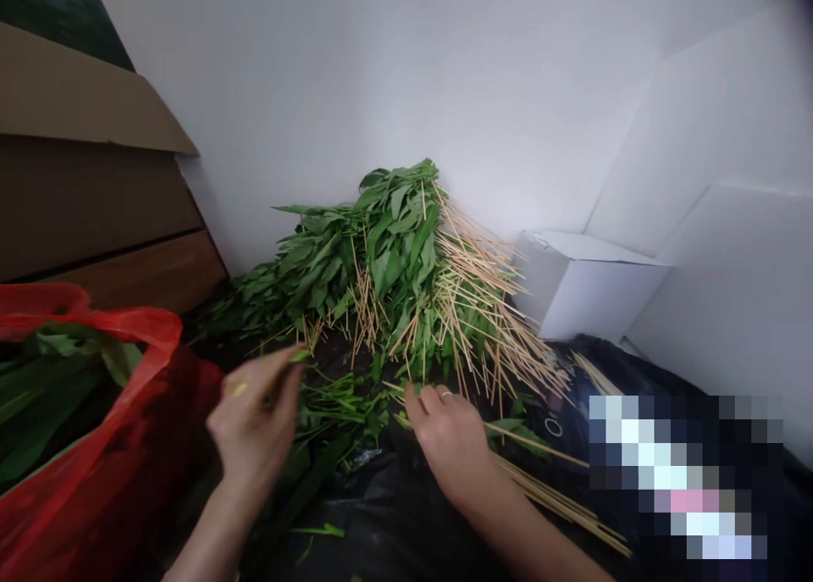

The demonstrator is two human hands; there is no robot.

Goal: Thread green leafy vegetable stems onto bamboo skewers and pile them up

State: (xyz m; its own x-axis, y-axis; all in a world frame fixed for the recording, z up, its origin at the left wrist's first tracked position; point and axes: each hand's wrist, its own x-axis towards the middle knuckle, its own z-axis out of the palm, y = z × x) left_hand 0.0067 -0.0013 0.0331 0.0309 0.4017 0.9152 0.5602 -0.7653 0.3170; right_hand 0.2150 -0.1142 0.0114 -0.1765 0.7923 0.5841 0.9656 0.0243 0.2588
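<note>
A tall heap of green leafy stalks threaded on thin bamboo skewers [406,260] leans against the white wall. My left hand [257,425] is pinched around a green stem, its fingertips pointing at the heap's foot. My right hand [450,442] lies knuckles up over loose greens [336,400] and a bundle of bare skewers [552,497], fingers curled down; a ring shows on one finger. What the right fingers hold is hidden beneath them.
A red plastic bag [95,446] full of greens stands at the left. Brown cardboard boxes [95,192] stack behind it. A white box [584,290] sits at the right by white panels. Black plastic sheeting [394,514] covers the floor.
</note>
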